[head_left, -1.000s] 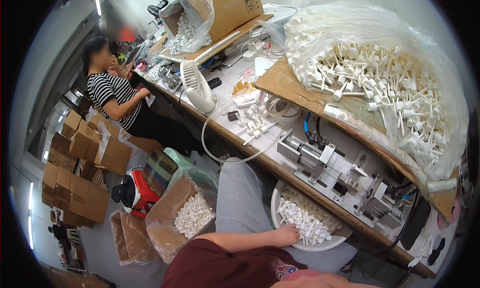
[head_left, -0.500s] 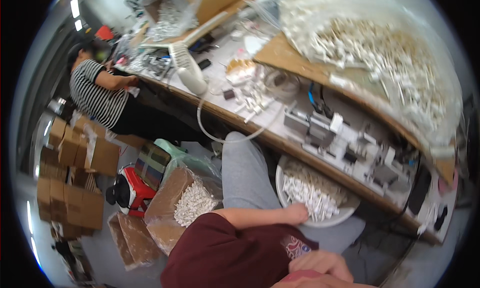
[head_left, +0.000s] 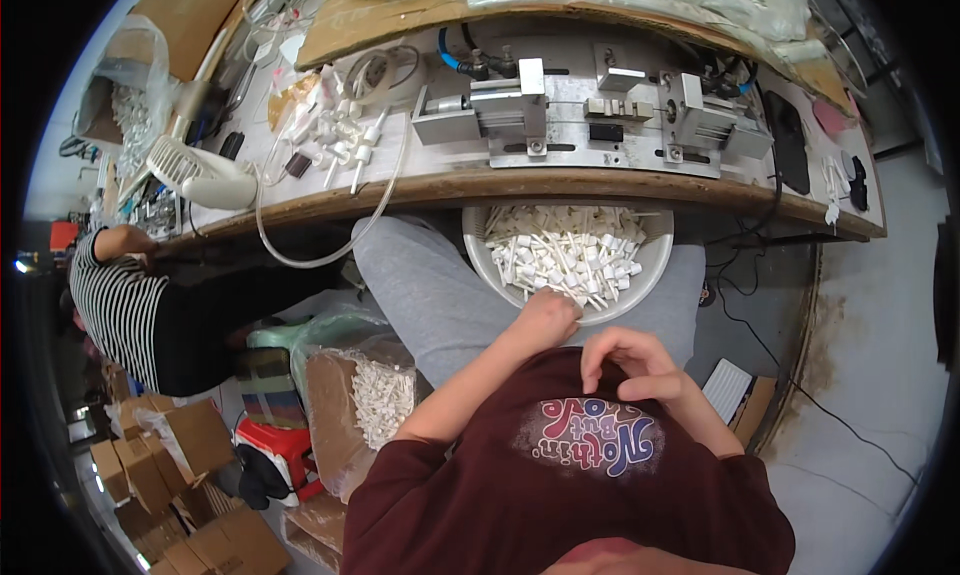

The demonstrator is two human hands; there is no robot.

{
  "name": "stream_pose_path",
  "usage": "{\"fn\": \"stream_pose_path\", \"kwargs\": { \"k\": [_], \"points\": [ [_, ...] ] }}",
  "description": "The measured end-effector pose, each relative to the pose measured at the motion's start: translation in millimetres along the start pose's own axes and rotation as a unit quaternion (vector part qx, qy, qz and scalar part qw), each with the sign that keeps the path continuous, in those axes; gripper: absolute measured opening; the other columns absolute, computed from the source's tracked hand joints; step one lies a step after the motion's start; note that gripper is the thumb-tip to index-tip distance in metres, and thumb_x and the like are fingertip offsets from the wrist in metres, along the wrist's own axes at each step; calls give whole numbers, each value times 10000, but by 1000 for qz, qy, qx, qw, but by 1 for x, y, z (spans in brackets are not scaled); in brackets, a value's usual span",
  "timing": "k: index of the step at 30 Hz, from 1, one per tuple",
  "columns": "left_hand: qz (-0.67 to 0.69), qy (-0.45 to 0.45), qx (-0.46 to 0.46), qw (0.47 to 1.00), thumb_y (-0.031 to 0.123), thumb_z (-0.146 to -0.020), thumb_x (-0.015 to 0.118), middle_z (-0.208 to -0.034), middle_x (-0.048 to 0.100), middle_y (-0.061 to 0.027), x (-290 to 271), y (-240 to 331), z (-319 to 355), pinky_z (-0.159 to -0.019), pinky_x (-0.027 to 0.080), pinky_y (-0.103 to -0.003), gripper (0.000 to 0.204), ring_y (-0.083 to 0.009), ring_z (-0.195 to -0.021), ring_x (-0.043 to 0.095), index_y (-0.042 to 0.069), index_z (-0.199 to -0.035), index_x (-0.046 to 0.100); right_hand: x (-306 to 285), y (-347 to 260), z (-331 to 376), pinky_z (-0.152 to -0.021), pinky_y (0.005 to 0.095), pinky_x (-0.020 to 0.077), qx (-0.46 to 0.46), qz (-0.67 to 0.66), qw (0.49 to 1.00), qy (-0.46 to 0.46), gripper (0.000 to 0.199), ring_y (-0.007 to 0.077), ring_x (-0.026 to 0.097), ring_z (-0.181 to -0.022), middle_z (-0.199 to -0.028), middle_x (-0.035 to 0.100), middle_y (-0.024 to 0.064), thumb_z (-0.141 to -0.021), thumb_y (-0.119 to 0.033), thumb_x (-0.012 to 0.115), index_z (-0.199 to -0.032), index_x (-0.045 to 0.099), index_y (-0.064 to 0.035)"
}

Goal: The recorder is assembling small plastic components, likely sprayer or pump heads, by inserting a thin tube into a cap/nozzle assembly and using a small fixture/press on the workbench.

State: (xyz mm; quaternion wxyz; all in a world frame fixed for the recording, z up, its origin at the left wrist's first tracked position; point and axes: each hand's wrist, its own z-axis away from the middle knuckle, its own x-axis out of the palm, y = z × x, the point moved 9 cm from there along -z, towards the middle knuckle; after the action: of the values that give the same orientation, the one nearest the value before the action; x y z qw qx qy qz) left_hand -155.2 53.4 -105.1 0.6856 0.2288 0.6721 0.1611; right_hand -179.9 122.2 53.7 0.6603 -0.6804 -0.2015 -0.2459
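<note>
While our left hand (head_left: 545,320) reaches into the round white plastic bowl (head_left: 640,280) on our lap, fingers closing on small white plastic pieces (head_left: 560,255), our right hand (head_left: 635,365) curls loosely, seemingly empty. The bowl looks full, so most pieces remain; the metal fixture (head_left: 590,115) on the table (head_left: 480,187) sits unloaded.

A long wooden workbench (head_left: 560,187) curves across the top, carrying a metal fixture (head_left: 590,110), a small white fan (head_left: 200,175) and clear tubing (head_left: 300,260). The floor (head_left: 870,375) is pale grey concrete, stained near the bench edge. Stacked cardboard boxes (head_left: 170,465) and a red stool (head_left: 275,445) crowd the lower left, beside a person in a striped top (head_left: 120,305).
</note>
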Motion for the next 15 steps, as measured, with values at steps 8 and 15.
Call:
{"fn": "stream_pose_path", "kwargs": {
  "k": [8,15],
  "points": [
    [56,68,5,996,234,-749,683,-824,692,-68,-34,-2,8,-798,487,-385,197,-254,-850,666,90,-875,729,3,2,-29,-842,312,454,17,77,997,-11,392,197,631,-941,-996,657,119,-816,-213,724,-1114,616,17],
    [179,34,-48,982,142,-803,685,-893,721,-135,-35,-16,-4,-825,506,-424,184,-331,-868,676,22,-932,740,2,8,-26,-790,292,487,-43,205,977,-29,282,143,639,-881,-969,685,54,-886,-127,734,-1123,632,-14]
  ]
}}
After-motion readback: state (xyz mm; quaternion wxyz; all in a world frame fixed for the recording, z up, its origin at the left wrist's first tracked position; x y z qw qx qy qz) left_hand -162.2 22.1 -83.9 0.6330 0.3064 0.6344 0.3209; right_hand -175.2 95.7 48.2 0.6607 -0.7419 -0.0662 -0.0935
